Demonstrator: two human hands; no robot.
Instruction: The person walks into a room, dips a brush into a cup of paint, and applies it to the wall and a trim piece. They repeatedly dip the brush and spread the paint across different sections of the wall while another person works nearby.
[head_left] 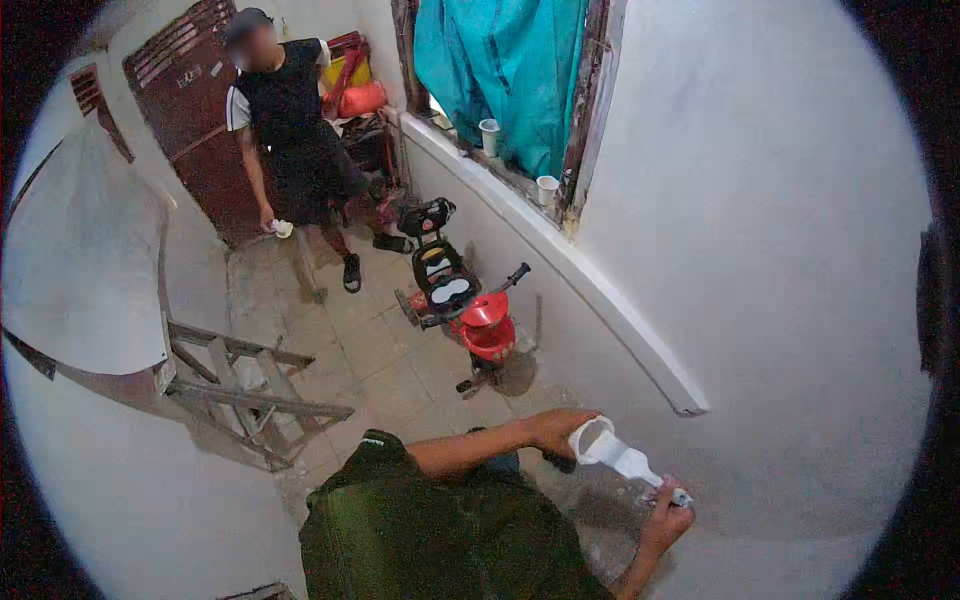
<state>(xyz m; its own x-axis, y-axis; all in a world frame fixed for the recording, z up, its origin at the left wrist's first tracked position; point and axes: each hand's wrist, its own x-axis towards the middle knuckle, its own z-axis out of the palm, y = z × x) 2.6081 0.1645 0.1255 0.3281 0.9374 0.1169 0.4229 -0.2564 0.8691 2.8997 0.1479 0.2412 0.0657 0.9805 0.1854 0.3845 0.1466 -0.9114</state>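
Note:
At the lower centre right, my left hand (560, 430) is wrapped round a white cup (592, 440), its open mouth turned towards my right hand. My right hand (668, 512) grips the handle of a white-coated brush (630, 464). The brush's wide end lies at the cup's rim, and its handle slants down to the right. Whatever the cup holds is hard to make out. Both hands are in front of the lower part of the pale wall (780, 300).
Another person (300, 130) stands at the upper left, holding a small white object. A red and black tricycle (487, 325) stands beside the wall ledge (560, 270). A wooden ladder (250, 400) leans at left. Two white cups (489, 138) sit by the teal curtain (500, 70).

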